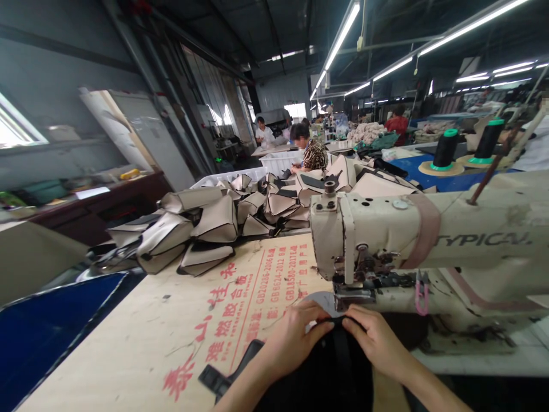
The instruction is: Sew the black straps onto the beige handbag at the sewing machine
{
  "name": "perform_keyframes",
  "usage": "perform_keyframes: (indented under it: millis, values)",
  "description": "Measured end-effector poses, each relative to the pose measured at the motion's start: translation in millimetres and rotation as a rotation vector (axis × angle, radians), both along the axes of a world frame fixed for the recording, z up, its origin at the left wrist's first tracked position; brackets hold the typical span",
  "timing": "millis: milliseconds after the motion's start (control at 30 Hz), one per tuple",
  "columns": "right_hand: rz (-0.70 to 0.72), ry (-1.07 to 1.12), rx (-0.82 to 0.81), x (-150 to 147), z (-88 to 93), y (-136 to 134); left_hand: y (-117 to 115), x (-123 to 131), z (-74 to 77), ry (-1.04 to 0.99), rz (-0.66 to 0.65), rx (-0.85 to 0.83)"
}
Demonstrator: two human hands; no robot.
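Observation:
Both hands are at the front of a cream sewing machine [386, 229], just below its presser foot [354, 294]. My left hand [298, 332] pinches the top edge of a black fabric piece [317, 377] between thumb and fingers. Close beside it, my right hand [375, 337] grips the same edge, near a black strap running down the piece. A grey curved panel [319, 297] shows behind my left fingers, reaching up to the foot. Left of my left forearm, a black buckle-like plastic part [214, 380] lies on the board. The needle point is hidden.
A plywood table [180, 320] with red printing extends left. Behind it lies a heap of beige bags with black edging [214, 220]. Pink-handled snips [421, 292] hang against the machine. Black thread cones [445, 150] stand behind it. A co-worker [315, 154] sits beyond the heap.

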State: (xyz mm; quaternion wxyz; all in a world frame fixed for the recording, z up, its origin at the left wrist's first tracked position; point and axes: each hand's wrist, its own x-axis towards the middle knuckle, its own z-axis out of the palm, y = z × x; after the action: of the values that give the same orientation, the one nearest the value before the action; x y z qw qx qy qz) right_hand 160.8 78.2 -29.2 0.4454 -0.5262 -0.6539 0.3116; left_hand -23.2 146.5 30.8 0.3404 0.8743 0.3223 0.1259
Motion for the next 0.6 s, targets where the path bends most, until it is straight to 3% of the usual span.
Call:
perform_keyframes:
  millis: [167, 333, 467, 600]
  values:
    - [-0.016, 0.001, 0.017, -5, -4.8, 3, 9, -13, 3.7, 0.165, -0.106, 0.034]
    - [-0.019, 0.076, -0.027, -4, -3.1, 11, 48, -6, 17.0, 0.449, -0.346, -0.127]
    - [-0.101, 0.177, -0.085, -1, -7.0, 19, 79, -3, 17.5, 0.456, -0.346, -0.227]
    - [-0.172, 0.297, -0.162, -17, -14.1, 23, 103, 8, 14.3, 0.394, -0.279, -0.277]
